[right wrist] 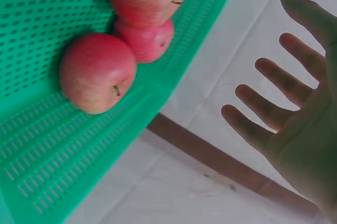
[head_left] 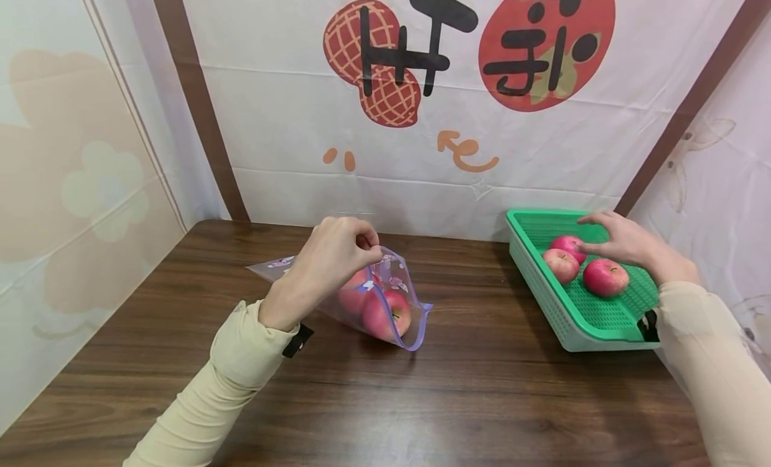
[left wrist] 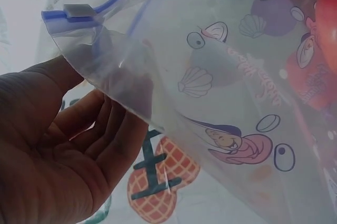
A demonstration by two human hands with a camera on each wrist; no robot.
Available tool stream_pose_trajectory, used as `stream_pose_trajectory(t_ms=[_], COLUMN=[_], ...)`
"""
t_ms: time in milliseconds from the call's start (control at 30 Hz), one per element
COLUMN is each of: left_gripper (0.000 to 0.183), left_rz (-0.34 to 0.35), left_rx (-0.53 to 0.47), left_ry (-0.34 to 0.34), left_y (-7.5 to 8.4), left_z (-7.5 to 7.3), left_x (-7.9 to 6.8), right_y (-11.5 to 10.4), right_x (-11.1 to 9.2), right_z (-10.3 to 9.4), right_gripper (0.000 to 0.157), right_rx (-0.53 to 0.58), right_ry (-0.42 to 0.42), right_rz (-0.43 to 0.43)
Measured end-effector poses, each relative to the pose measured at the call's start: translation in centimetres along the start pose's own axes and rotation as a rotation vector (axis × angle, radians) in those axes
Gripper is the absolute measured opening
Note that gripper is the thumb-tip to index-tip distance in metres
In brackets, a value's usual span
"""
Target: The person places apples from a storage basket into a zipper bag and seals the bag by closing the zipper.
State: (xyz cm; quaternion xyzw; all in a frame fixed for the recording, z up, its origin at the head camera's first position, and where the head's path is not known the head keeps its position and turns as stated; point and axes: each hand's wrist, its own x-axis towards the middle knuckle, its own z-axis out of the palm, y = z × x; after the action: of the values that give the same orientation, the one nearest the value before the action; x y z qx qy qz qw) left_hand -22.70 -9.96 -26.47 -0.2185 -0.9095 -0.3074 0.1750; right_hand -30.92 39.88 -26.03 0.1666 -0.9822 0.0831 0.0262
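Note:
My left hand (head_left: pixel 331 263) pinches the upper edge of a clear zip bag (head_left: pixel 399 269) with a purple zip rim and cartoon prints. In the left wrist view, thumb and fingers grip the bag (left wrist: pixel 210 113) beside its slider (left wrist: pixel 79 10). Inside the bag, a red apple (head_left: pixel 387 315) lies by the open mouth, with more red fruit behind it. My right hand (head_left: pixel 632 243) hovers over the green basket (head_left: pixel 542 313), fingers spread and holding nothing. Three apples lie in that basket: one front right (head_left: pixel 605 277), one left (head_left: pixel 561 265), one at the back (head_left: pixel 569 246).
A dark wooden table (head_left: pixel 482 400) carries the bag left of centre and the basket on the right. Behind it hangs a white printed cloth (head_left: pixel 271 119) with brown bands. Another printed cloth (head_left: pixel 72 186) borders the left side.

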Motion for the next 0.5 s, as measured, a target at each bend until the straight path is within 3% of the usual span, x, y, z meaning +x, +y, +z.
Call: stream_pose_trajectory(t_ms=[500], left_gripper=[0.009], left_rz=[0.036], left_rx=[-0.027], left_ry=[-0.009], left_y=[-0.3], left_z=[0.1], left_x=[0.1], right_y=[3.5], right_x=[0.5], right_z=[1.7], right_gripper=[0.069], right_rx=[0.000], right_ry=[-0.143], right_rz=[0.093])
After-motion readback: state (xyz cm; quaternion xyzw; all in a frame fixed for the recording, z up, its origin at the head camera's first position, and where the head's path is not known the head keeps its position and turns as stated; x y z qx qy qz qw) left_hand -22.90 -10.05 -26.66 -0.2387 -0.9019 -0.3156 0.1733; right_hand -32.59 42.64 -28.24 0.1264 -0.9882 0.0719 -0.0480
